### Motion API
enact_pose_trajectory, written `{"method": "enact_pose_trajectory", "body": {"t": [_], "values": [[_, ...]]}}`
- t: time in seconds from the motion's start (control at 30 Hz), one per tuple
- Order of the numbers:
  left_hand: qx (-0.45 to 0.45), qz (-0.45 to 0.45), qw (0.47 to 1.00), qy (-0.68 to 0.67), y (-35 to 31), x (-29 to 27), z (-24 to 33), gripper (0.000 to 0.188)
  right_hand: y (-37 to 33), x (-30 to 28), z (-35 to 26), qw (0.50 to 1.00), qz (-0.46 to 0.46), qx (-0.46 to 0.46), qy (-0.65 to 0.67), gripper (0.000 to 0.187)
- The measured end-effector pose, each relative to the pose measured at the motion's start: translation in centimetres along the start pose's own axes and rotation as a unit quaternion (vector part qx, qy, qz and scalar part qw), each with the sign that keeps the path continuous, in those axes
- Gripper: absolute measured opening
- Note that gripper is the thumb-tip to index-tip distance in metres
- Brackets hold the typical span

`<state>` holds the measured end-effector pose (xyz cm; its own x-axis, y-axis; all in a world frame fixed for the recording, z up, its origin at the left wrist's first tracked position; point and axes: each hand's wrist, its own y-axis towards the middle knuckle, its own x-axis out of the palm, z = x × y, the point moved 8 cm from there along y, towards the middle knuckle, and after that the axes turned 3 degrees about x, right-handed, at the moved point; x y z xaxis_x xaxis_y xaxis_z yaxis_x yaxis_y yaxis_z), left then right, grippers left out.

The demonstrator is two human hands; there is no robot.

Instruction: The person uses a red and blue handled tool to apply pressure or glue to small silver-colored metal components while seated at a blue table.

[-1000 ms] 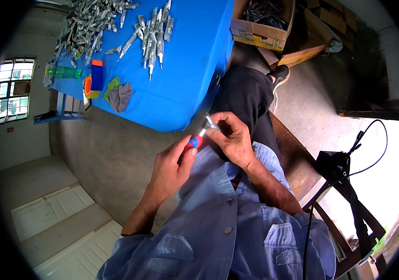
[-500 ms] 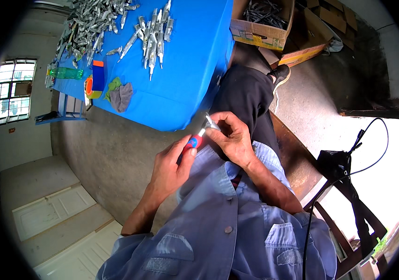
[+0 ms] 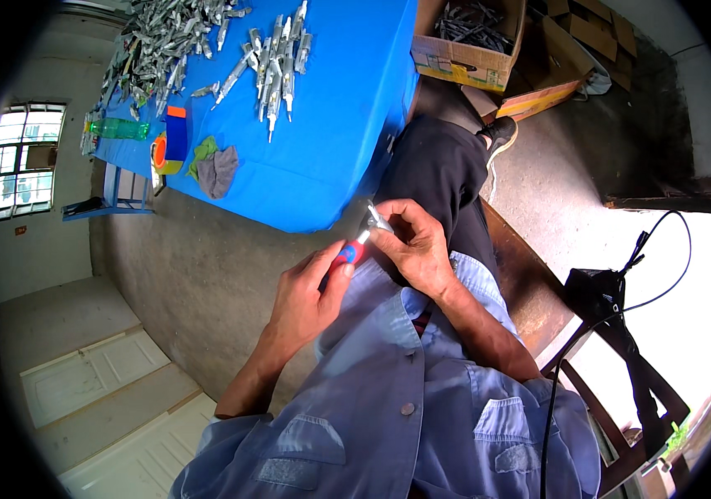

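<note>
My left hand point(image 3: 309, 291) is closed around a red and blue handle point(image 3: 345, 255), which looks like a small screwdriver's; its light tip points up and right. Between the thumb and fingers of my right hand point(image 3: 413, 245) is a small silvery metal part point(image 3: 377, 220) with a thin pale end. The tool's tip meets the metal part or lies right against it; my fingers hide the exact contact. Both hands are over my lap, just off the near corner of the blue-covered table point(image 3: 305, 183).
Silvery metal parts lie in a large heap point(image 3: 164, 41) and a smaller pile point(image 3: 272, 71) on the table. Near its left edge are a green bottle point(image 3: 118, 129), an orange tape roll point(image 3: 160, 154) and a grey cloth point(image 3: 217, 172). A cardboard box point(image 3: 463, 66) holds dark parts.
The red and blue handle has turned slightly in my left hand, and its tip sits a little closer to the metal part. My right hand stays in place.
</note>
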<state>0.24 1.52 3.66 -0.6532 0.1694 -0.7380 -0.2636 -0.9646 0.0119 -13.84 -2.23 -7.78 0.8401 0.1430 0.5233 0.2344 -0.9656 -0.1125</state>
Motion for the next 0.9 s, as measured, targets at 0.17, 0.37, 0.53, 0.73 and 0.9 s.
{"method": "enact_pose_trajectory", "body": {"t": [0.17,0.37,0.53,0.73,0.9], "values": [[0.011,-0.003,1.0,0.015,-0.03,-0.27,0.31,0.034,0.06,-0.06,-0.26,1.0,0.004,-0.009,0.001,0.023],[0.032,0.0,0.998,0.056,-0.08,-0.14,0.1,0.036,0.05,-0.11,0.12,1.0,0.003,-0.007,0.014,0.024],[0.064,0.009,0.993,0.101,-0.16,-0.12,0.36,0.037,0.02,-0.16,-0.1,1.0,0.004,-0.009,0.006,0.024],[0.075,0.019,0.991,0.111,-0.08,-0.05,0.6,0.037,-0.02,-0.18,-0.14,1.0,0.004,-0.015,0.012,0.024],[0.055,0.019,0.995,0.086,-0.03,-0.05,0.42,0.036,-0.08,-0.24,-0.23,1.0,0.006,-0.015,0.003,0.024]]}}
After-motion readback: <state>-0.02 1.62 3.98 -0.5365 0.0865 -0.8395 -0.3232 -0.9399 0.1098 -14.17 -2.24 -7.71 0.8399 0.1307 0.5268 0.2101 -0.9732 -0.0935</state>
